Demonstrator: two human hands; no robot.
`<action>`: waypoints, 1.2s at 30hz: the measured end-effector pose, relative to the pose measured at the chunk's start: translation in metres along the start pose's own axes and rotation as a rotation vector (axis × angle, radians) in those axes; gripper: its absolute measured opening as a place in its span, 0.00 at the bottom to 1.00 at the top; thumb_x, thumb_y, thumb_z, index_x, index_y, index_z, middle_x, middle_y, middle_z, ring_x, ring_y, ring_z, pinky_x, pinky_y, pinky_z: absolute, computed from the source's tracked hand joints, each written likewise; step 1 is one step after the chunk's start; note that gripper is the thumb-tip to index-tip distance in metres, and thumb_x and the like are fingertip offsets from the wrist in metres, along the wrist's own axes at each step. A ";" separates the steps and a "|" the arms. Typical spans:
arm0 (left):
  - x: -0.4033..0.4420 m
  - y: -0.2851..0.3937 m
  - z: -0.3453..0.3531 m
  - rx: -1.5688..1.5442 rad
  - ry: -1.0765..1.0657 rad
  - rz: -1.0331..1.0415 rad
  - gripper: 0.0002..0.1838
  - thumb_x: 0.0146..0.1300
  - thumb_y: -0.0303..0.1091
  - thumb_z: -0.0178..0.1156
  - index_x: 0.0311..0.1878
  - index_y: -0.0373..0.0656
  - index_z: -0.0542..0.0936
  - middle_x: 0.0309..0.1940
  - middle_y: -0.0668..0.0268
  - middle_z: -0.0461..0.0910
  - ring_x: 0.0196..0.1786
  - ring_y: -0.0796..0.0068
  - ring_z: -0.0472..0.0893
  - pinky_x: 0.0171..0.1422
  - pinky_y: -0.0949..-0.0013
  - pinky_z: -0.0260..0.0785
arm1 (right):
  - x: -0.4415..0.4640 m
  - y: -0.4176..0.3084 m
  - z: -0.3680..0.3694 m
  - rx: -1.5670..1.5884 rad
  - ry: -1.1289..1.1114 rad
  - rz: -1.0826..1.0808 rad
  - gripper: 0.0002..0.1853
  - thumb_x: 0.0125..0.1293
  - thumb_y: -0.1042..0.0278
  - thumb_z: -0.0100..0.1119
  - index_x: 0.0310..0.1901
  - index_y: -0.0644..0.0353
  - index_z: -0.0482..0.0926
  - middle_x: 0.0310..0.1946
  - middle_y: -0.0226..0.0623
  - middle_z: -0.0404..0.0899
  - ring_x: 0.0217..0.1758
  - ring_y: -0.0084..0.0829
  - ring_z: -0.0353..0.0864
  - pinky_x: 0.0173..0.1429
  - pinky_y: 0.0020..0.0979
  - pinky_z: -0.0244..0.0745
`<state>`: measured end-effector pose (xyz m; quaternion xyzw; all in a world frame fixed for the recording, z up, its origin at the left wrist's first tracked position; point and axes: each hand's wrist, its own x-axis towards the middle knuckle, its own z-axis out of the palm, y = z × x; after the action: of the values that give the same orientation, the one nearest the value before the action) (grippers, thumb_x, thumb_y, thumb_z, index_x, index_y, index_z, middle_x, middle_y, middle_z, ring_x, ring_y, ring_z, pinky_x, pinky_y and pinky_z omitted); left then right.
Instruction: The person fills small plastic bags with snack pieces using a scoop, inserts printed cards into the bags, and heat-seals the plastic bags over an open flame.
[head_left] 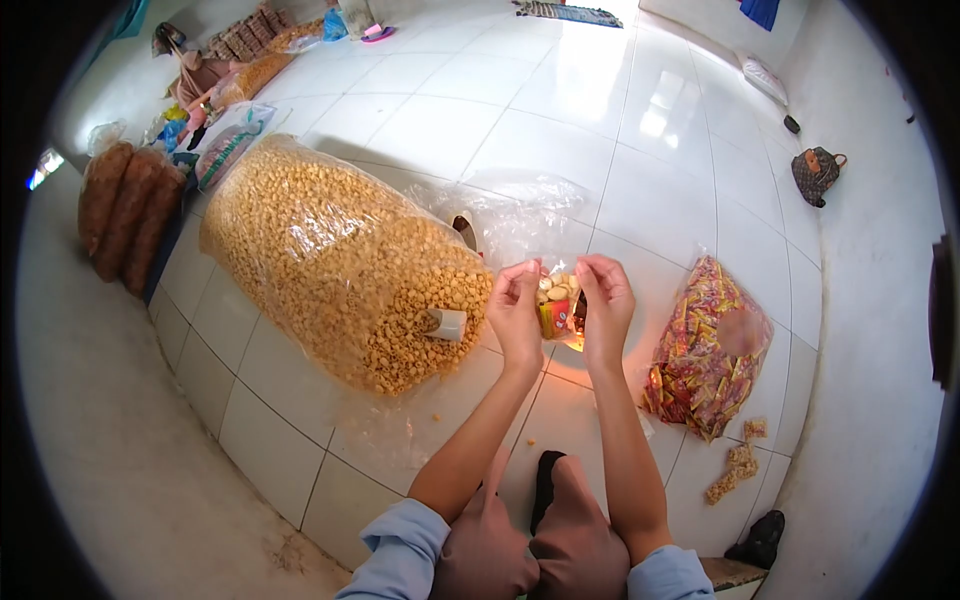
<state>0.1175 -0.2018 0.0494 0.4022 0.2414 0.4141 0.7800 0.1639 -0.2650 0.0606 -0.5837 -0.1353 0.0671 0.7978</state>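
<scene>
My left hand (515, 308) and my right hand (606, 305) pinch the two upper corners of a small transparent snack bag (557, 290). Pale round snack pieces show inside it, with a red and yellow sachet (553, 319) lower down. Just below the bag an orange-yellow glow (574, 345) looks like a small flame; its source is mostly hidden by my right hand and the bag. Left of my left hand lies a large open plastic sack of yellow puffed snacks (330, 260), with a whitish scoop (449, 325) resting in its mouth.
A bag of red and yellow sachets (708, 345) lies to the right, near several small filled packs (735, 470). Loose plastic bags (530, 205) lie ahead. Long brown snack bags (130, 215) lean at the left wall. Another person (200, 80) sits at the far left.
</scene>
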 end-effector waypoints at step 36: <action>0.015 0.028 -0.006 0.243 -0.270 0.172 0.07 0.56 0.24 0.59 0.35 0.42 0.71 0.28 0.71 0.75 0.31 0.88 0.71 0.36 0.83 0.63 | 0.007 -0.023 -0.019 -0.168 -0.069 -0.162 0.02 0.57 0.79 0.56 0.33 0.67 0.77 0.30 0.32 0.77 0.34 0.20 0.75 0.41 0.20 0.70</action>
<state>0.1092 -0.1773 0.0684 0.5645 0.1478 0.3891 0.7128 0.1747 -0.2875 0.0783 -0.6331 -0.2146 0.0112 0.7437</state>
